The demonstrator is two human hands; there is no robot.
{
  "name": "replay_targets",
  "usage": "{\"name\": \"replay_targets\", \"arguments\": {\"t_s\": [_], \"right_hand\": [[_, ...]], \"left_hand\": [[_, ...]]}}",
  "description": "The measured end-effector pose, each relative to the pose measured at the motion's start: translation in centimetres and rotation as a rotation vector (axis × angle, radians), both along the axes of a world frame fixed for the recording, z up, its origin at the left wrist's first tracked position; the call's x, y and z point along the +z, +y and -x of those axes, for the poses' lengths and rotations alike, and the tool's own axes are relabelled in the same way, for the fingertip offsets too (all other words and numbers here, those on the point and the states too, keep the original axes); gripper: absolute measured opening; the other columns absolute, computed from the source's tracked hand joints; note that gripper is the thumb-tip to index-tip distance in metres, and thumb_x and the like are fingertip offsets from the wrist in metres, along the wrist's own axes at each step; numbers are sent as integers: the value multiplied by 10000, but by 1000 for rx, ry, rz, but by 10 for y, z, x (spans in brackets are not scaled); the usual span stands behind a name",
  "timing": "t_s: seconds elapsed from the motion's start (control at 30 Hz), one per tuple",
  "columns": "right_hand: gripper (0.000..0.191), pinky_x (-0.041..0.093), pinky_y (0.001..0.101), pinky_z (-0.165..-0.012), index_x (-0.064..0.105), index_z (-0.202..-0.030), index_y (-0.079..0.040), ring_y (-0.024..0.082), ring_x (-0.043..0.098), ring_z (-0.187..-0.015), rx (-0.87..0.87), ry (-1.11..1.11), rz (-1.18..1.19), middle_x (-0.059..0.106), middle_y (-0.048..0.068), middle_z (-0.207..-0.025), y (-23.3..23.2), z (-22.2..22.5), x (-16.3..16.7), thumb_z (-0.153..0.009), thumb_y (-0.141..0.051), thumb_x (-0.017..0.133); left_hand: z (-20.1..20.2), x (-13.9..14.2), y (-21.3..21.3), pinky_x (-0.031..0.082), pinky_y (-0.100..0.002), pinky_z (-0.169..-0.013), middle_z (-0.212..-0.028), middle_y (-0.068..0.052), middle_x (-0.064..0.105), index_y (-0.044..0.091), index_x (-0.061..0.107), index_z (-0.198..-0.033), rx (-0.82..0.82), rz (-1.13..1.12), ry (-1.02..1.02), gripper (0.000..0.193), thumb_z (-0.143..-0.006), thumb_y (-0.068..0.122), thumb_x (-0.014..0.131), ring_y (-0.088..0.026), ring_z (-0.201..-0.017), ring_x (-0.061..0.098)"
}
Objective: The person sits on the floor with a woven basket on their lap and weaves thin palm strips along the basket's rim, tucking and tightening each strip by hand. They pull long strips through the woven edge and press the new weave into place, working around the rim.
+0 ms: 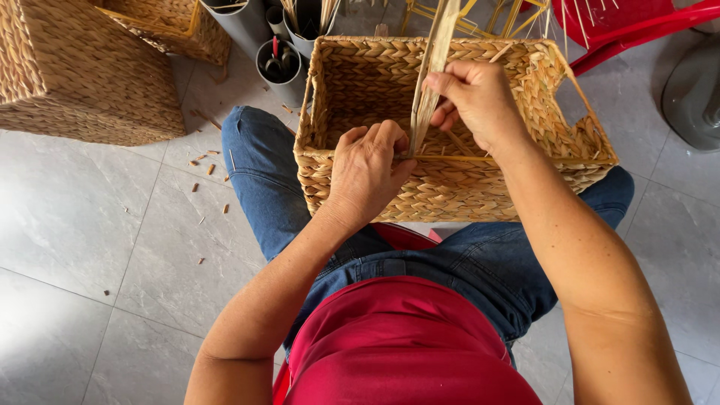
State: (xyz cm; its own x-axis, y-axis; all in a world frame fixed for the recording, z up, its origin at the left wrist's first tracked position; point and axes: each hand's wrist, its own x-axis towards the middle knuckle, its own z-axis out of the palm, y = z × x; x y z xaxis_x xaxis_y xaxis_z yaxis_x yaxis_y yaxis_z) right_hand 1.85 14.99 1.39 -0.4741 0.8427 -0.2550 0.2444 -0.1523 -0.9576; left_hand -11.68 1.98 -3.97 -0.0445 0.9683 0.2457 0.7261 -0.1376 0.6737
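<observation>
A person sits with a red top and blue jeans, and a basket rests on the lap. The basket is woven from tan straw and is open at the top.

The left hand sits on the near rim of the basket. Its fingers are curled tight and pinch the bottom end of a strip, right where it meets the rim. The right hand is just above and a little farther away, over the inside of the basket. Its fingers and thumb grip the same strip higher up. The strip is long, flat and pale, and it stands almost straight up, going out of the top of the picture.

On the grey floor to the left lie small bits of straw. Farther off on the left stands a big basket turned on its side. Behind the lap basket stand grey tubes with sticks in them. At the far right there is a red chair
</observation>
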Motion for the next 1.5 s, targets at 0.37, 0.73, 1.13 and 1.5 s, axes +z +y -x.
{"name": "replay_targets", "arguments": {"t_s": [0.37, 0.73, 1.13, 1.5], "right_hand": [[211, 578, 316, -583, 762, -932, -17, 191, 709, -650, 292, -387, -57, 765, 156, -803, -8, -8, -12, -1025, -190, 685], [243, 434, 482, -1129, 713, -1038, -89, 338, 525, -1339, 111, -337, -1038, 596, 95, -1335, -85, -50, -41, -831, -72, 839], [75, 567, 316, -812, 633, -934, 2, 203, 721, -922, 53, 24, -500, 740, 111, -1021, -133, -105, 8, -958, -9, 703], [567, 583, 358, -1010, 621, -1387, -117, 246, 644, -1233, 194, -169, -792, 496, 151, -1504, -122, -98, 9, -861, 42, 763]], "left_hand": [[19, 6, 2, 493, -405, -896, -908, -84, 678, 52, 639, -944, -144, -43, -148, 203, -862, 166, 786, -317, -917, 667], [6, -8, 11, 470, -436, -912, -869, -61, 716, 75, 693, -878, 4, 47, -18, 167, -939, 231, 696, -278, -886, 692], [9, -5, 10, 481, -427, -844, -881, -81, 689, 65, 711, -872, -2, 24, -20, 215, -930, 272, 720, -295, -871, 661], [6, 0, 16, 471, -450, -801, -837, -68, 684, 88, 744, -825, -2, 138, -1, 237, -923, 300, 701, -281, -828, 668]]}}
